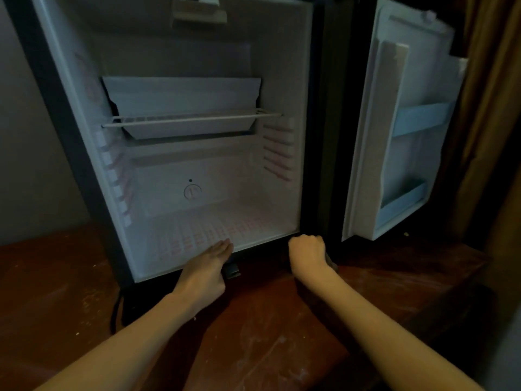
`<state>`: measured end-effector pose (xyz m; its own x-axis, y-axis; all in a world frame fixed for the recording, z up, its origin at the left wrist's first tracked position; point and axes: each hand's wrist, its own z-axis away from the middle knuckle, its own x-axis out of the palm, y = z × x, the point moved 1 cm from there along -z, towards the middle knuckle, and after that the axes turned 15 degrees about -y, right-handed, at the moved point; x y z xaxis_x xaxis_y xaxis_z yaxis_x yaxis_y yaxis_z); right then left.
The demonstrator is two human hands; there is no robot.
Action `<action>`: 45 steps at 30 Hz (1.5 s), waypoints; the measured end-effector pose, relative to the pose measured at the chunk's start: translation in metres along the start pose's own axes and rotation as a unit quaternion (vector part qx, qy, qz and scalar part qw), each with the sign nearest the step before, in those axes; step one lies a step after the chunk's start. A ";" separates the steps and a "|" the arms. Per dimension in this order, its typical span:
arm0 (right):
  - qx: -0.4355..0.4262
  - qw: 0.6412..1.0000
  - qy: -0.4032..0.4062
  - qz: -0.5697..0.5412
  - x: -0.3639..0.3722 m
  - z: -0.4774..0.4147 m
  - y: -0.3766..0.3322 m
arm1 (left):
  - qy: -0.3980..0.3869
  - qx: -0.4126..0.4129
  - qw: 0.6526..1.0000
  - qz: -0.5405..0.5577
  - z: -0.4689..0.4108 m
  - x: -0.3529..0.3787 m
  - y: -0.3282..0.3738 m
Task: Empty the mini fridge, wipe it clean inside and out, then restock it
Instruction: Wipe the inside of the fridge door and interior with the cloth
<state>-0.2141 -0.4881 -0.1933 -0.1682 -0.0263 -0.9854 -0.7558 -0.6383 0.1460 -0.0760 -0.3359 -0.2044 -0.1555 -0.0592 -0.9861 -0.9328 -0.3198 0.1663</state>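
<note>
The mini fridge (197,179) stands open on a wooden surface, and nothing lies inside its white cavity. A wire shelf (191,119) sits across the middle, below a white tray at the back. The fridge door (408,136) is swung open to the right, and its pale blue racks hold nothing. My left hand (210,261) lies flat with straight fingers on the front lip of the fridge floor. My right hand (307,252) is curled into a fist at the fridge's lower right corner. It grips a dark cloth (330,261), of which only a small strip shows.
The reddish wooden tabletop (267,334) is dusty and scuffed. A dark foot or latch (231,269) sticks out under the fridge's front edge. A black cable (114,314) hangs at its lower left. A brown curtain (493,108) hangs on the right, and a grey wall (25,165) is on the left.
</note>
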 end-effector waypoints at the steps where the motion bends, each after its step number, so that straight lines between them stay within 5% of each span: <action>1: 0.005 0.996 0.012 -0.083 0.002 0.002 0.007 | 0.002 -0.001 1.000 0.001 0.000 0.000 0.000; 3: 0.036 0.938 0.055 -0.341 0.009 0.005 0.018 | 0.004 0.001 1.000 0.003 -0.001 -0.001 0.003; 4: 0.041 0.860 0.073 -0.503 0.014 0.007 0.019 | 0.004 0.009 1.000 0.001 -0.002 -0.001 0.007; 6: 0.051 0.647 0.111 -0.753 0.026 0.006 0.008 | -0.002 0.044 0.999 -0.014 -0.007 0.000 0.019; 8: 0.100 0.500 0.144 -0.848 0.026 0.002 -0.008 | -0.007 0.083 0.996 -0.030 -0.015 -0.004 0.033; 11: 0.134 0.414 0.182 -0.882 0.003 -0.012 -0.026 | 0.026 0.112 0.993 -0.036 -0.038 -0.028 0.048; 13: 0.150 0.425 0.218 -0.866 -0.015 -0.029 -0.033 | 0.070 0.114 0.990 -0.037 -0.052 -0.052 0.051; 20: 0.155 0.608 0.260 -0.734 -0.065 -0.062 -0.045 | 0.077 0.136 0.986 -0.065 -0.091 -0.093 0.044; 24: 0.090 0.661 0.373 -0.645 -0.116 -0.066 -0.029 | 0.219 0.143 0.958 -0.120 -0.087 -0.146 0.046; 26: 0.054 0.657 0.475 -0.583 -0.149 -0.075 -0.021 | 0.320 0.144 0.920 -0.174 -0.086 -0.179 0.047; 28: 0.028 0.658 0.537 -0.528 -0.187 -0.079 -0.008 | 0.343 0.105 0.914 -0.191 -0.085 -0.211 0.051; 31: -0.032 0.694 0.508 -0.509 -0.237 -0.078 0.014 | 0.290 0.032 0.931 -0.221 -0.086 -0.235 0.054; 35: -0.085 0.680 0.497 -0.532 -0.290 -0.079 0.036 | 0.240 -0.024 0.936 -0.258 -0.086 -0.237 0.060; 40: -0.129 0.664 0.554 -0.485 -0.278 -0.085 0.039 | 0.436 -0.014 0.840 -0.321 -0.075 -0.277 0.055; 45: -0.129 0.642 0.605 -0.453 -0.276 -0.086 0.039 | 0.452 -0.098 0.811 -0.359 -0.054 -0.316 0.033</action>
<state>-0.1425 -0.5717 0.0772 0.9991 -0.0326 -0.0254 -0.0400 -0.9149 -0.4017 -0.0405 -0.3786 0.1134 0.7888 -0.4315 -0.4377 -0.5941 -0.7176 -0.3634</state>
